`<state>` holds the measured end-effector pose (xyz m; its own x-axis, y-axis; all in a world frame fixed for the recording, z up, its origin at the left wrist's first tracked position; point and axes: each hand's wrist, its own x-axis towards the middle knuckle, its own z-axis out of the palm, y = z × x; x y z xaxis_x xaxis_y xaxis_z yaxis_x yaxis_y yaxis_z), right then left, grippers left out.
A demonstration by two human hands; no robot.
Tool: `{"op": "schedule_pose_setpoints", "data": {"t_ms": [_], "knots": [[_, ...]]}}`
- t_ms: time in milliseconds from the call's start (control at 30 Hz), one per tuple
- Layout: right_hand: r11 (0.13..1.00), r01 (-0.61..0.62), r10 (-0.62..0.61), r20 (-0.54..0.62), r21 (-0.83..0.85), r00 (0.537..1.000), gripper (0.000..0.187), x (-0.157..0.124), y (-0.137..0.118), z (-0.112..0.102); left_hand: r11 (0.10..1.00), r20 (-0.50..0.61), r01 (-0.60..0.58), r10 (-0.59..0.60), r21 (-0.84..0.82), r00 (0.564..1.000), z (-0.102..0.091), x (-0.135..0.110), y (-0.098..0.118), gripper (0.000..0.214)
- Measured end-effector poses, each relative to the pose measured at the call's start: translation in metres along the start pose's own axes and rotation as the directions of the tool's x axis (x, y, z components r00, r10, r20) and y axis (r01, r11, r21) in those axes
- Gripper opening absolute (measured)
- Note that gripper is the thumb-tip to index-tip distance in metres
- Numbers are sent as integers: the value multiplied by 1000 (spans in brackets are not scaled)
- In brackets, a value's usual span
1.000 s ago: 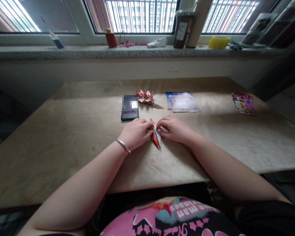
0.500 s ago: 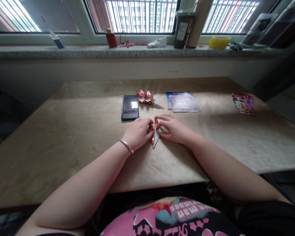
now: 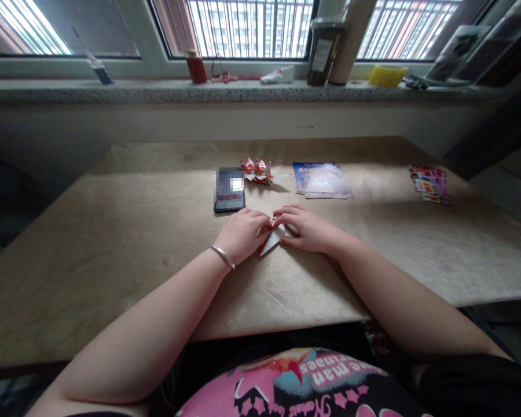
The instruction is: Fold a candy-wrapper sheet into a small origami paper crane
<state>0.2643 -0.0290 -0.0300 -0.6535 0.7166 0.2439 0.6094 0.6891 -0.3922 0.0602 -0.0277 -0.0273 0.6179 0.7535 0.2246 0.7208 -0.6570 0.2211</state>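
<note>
A small folded paper piece [image 3: 274,238], white with red parts and pointed toward me, lies on the table between both hands. My left hand [image 3: 242,233], with a silver bangle at its wrist, grips the paper's left side with curled fingers. From the right, my right hand [image 3: 304,227] pinches the upper part of the paper, its thumb at the right edge. The fingertips cover the paper's top. Beyond my left hand lies a phone [image 3: 230,200] with a partly blurred screen. Next to the phone stand red-and-white folded paper figures [image 3: 257,171].
Blue printed sheets [image 3: 323,180] are stacked behind my right hand. Colourful printed papers [image 3: 429,184] lie at the table's far right. On the windowsill stand a red bottle [image 3: 196,68], a dark lidded container [image 3: 323,55] and a yellow roll [image 3: 388,76].
The paper has turned so that its near tip points further left, and more of its white side shows. My right fingers have moved slightly left and down onto it.
</note>
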Motion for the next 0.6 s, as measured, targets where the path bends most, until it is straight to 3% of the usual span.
{"op": "schedule_pose_setpoints", "data": {"t_ms": [367, 600], "knots": [[985, -122, 118, -37, -124, 992, 30, 0, -8, -2, 998, 32, 13, -15, 66, 999, -7, 0, 7, 21], [985, -108, 105, -25, -136, 994, 27, -1, -7, -4, 994, 68, -20, 13, 104, 998, -13, -4, 15, 23]]}}
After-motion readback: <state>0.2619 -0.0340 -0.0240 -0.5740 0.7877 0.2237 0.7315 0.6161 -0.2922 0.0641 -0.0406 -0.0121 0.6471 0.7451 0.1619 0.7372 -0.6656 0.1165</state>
